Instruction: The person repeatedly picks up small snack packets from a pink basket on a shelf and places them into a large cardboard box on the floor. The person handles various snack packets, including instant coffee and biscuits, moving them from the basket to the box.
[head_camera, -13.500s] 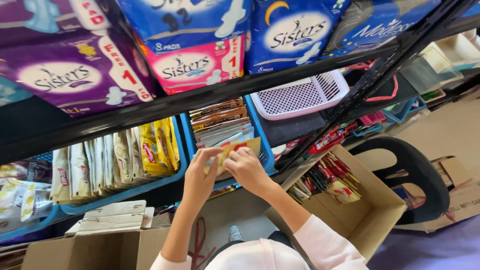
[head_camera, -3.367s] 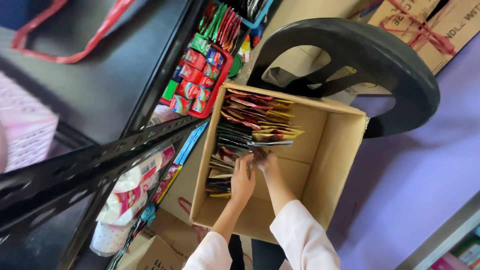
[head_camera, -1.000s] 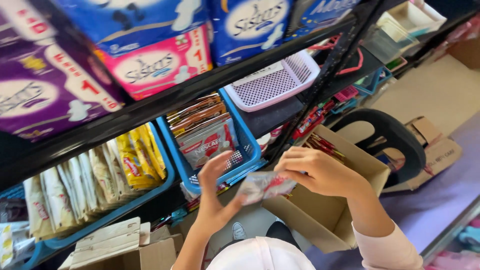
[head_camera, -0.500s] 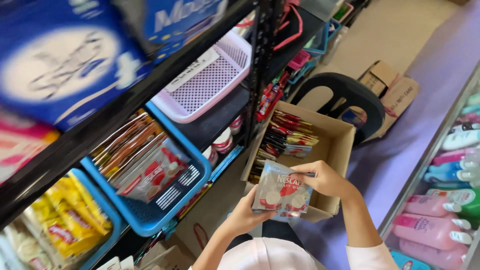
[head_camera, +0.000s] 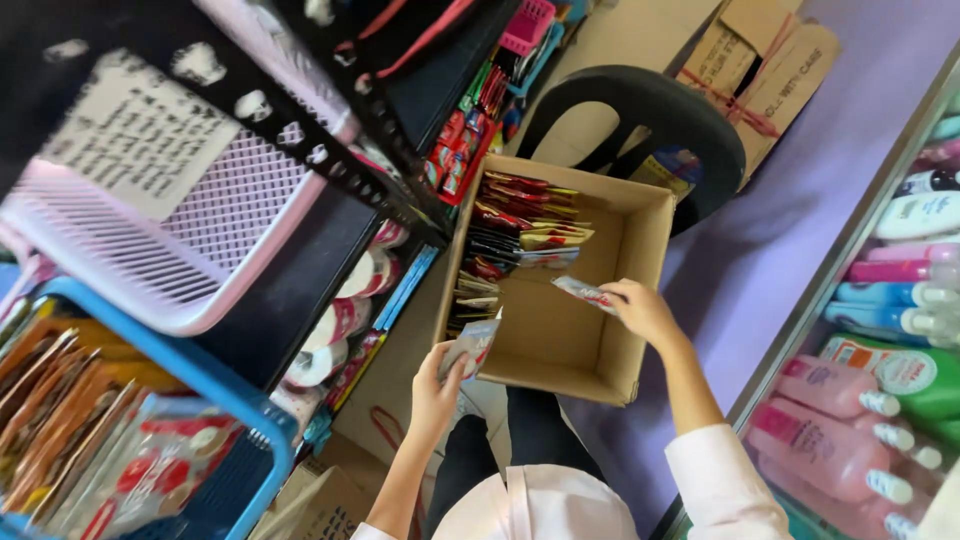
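Box (head_camera: 560, 340) of brown card sits on the floor with packs (head_camera: 510, 235) stacked inside, the right hand (head_camera: 640, 310) pinching one sachet (head_camera: 585, 293) over it, the left hand (head_camera: 435, 378) gripping another pack (head_camera: 473, 345) at its edge.

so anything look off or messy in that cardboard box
Slightly. In the cardboard box the sachets crowd one wall, some splayed out crooked, the rest bare. Nothing spilled or torn.

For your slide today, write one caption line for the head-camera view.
Right hand lowers a sachet into a cardboard box; left hand holds another packet.
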